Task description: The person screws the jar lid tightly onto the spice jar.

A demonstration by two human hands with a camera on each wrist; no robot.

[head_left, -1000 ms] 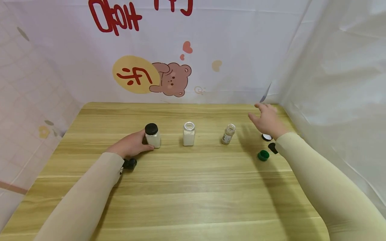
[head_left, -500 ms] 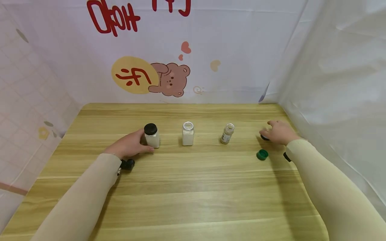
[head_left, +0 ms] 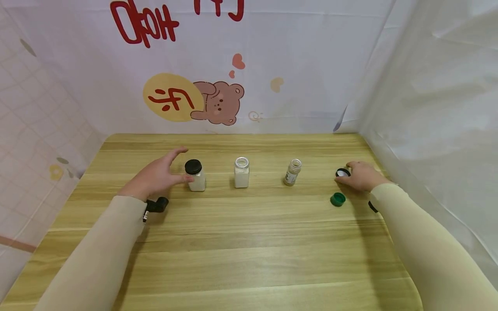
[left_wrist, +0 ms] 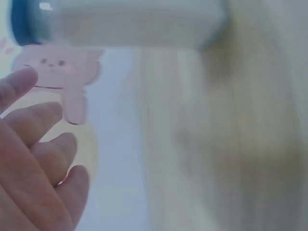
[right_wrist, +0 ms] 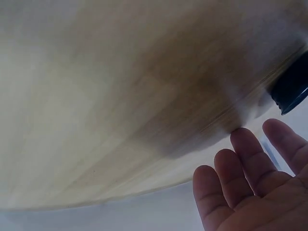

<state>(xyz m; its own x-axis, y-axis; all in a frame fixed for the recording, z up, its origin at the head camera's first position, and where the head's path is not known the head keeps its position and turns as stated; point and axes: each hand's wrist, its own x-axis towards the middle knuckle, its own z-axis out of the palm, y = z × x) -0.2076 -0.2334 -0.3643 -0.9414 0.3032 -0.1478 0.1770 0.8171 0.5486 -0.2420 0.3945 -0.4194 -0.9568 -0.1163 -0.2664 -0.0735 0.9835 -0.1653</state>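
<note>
In the head view, my left hand (head_left: 153,177) stands beside a square glass jar (head_left: 197,181) of white contents with a black lid (head_left: 193,166). Its fingers are spread, and the thumb overlaps the jar's left side. The left wrist view has the jar (left_wrist: 134,24) apart from the visible fingers. Over on the right, my right hand (head_left: 363,176) has thumb and forefinger on either side of a loose black lid (head_left: 343,173), white inside facing up. In the right wrist view the fingers reach toward the lid (right_wrist: 291,86), with a small gap at the forefinger; the thumb is out of sight.
An uncapped square jar (head_left: 241,175) of white contents stands mid-table. To its right is a smaller uncapped bottle (head_left: 292,173) with a label. A green cap (head_left: 337,199) lies in front of the right hand. White printed sheets (head_left: 307,65) enclose the wooden table (head_left: 241,250).
My left hand has let go of the black-lidded jar and drawn slightly left, fingers spreading. My right hand has come down from above the table to the loose black lid.
</note>
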